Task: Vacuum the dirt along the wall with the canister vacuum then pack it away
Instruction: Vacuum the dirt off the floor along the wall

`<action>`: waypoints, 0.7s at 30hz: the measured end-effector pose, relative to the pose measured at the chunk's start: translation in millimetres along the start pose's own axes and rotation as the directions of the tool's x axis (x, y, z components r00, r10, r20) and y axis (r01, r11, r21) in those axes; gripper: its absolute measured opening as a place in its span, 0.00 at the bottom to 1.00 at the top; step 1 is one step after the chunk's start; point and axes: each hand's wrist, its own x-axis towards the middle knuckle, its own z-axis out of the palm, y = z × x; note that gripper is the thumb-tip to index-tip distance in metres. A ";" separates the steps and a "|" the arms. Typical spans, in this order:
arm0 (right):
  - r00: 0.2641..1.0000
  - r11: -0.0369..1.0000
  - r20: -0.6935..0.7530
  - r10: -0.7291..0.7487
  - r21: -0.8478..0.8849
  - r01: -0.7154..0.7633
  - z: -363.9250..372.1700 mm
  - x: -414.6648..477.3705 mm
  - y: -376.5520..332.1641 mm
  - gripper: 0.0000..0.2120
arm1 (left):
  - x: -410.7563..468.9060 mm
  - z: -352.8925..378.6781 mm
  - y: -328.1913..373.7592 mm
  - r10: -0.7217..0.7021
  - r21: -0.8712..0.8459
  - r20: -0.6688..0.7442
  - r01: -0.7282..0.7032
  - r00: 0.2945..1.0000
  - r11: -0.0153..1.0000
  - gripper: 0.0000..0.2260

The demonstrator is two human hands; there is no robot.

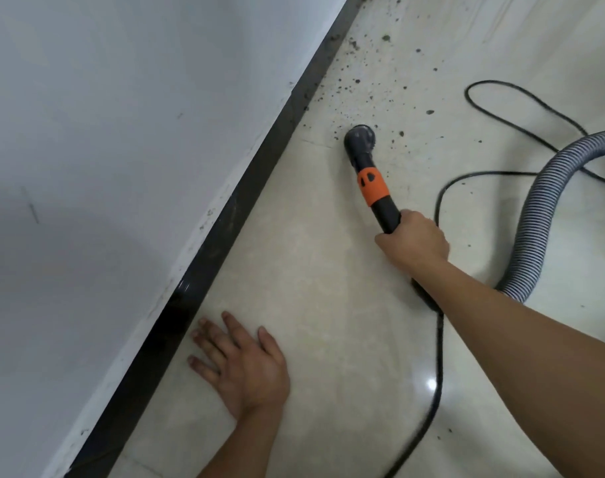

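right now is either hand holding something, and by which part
The right hand grips the vacuum wand by its black tube, below the orange collar. The left hand holds nothing.

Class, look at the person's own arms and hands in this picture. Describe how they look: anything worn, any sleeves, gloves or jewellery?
The left hand and right hand are bare, with no gloves. No ring shows on the left hand's fingers. The left forearm and right forearm are uncovered up to the frame's edge: no sleeve, watch or bracelet is in sight.
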 end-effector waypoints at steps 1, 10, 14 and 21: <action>0.999 0.999 0.024 -0.038 -0.007 0.038 5.3 -0.5 -11.6 0.10 | 0.2 0.1 0.4 0.001 0.002 0.000 -0.001 1.000 1.000 0.30; 0.992 0.994 0.071 -0.102 0.041 0.099 10.5 38.0 -74.5 0.15 | 0.4 5.4 -1.1 0.005 0.023 -0.007 -0.005 1.000 1.000 0.30; 0.994 0.996 0.075 -0.083 0.043 0.080 11.7 14.4 -64.1 0.13 | 0.3 3.4 -1.0 0.004 0.029 0.018 -0.004 1.000 1.000 0.31; 0.995 1.000 0.102 -0.025 0.014 0.023 8.5 -100.6 3.4 0.10 | -0.4 -3.3 0.8 -0.012 0.004 0.054 0.012 0.998 1.000 0.31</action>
